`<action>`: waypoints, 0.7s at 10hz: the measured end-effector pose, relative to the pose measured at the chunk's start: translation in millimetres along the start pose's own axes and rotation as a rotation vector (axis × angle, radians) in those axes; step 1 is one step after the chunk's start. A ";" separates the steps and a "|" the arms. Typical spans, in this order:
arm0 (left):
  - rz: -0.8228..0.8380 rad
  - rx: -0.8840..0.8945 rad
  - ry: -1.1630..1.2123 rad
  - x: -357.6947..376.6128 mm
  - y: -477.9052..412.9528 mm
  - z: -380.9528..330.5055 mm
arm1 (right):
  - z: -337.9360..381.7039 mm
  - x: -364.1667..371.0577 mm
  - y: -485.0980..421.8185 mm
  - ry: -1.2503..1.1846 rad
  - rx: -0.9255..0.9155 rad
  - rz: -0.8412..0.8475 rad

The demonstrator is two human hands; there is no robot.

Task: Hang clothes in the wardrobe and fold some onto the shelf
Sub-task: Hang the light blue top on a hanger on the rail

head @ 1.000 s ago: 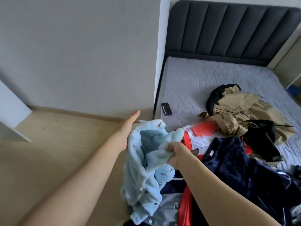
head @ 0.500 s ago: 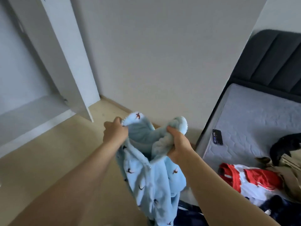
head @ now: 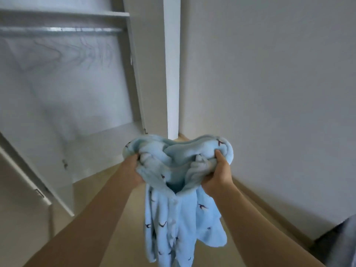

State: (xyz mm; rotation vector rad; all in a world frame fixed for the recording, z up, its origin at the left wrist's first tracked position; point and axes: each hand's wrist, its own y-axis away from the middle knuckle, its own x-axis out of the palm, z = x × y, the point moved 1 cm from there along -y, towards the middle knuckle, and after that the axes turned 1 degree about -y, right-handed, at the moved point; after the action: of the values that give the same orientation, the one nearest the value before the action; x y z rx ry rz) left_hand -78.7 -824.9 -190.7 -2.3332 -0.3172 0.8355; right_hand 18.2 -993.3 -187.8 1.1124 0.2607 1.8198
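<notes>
Dangling at frame centre, a light-blue, bird-printed fleece garment (head: 173, 209) is gripped at its collar by the fingers (head: 218, 155) of left hand (head: 133, 168) and right hand (head: 217, 176); it has been carried from the clothes pile to the open white wardrobe (head: 77, 93), upper left, seemingly for hanging.

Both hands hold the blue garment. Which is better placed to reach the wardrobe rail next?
Likely left. The left hand grips the blue garment on the side toward the open wardrobe, whose rail sits up-left; the right hand, gripping too, is toward the bare wall.
</notes>
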 end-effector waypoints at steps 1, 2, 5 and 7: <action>0.462 -0.877 0.852 -14.0 -45.4 38.2 | -18.7 58.4 -27.2 -0.014 0.024 -0.069; 0.712 -1.123 1.079 -20.1 -88.2 71.0 | -38.2 106.6 -53.9 0.035 0.047 -0.058; 0.497 -1.223 1.117 9.6 -198.5 158.6 | -91.5 256.9 -139.4 0.407 0.080 0.211; 0.298 -1.186 1.020 41.2 -281.2 198.3 | -125.4 356.3 -213.0 0.677 0.030 0.347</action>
State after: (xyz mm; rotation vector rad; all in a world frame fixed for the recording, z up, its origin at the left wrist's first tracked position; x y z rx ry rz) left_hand -177.2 -495.1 -150.6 -3.5391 0.0373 -0.7666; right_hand 3.8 -559.9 -179.2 0.5420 0.5116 2.4770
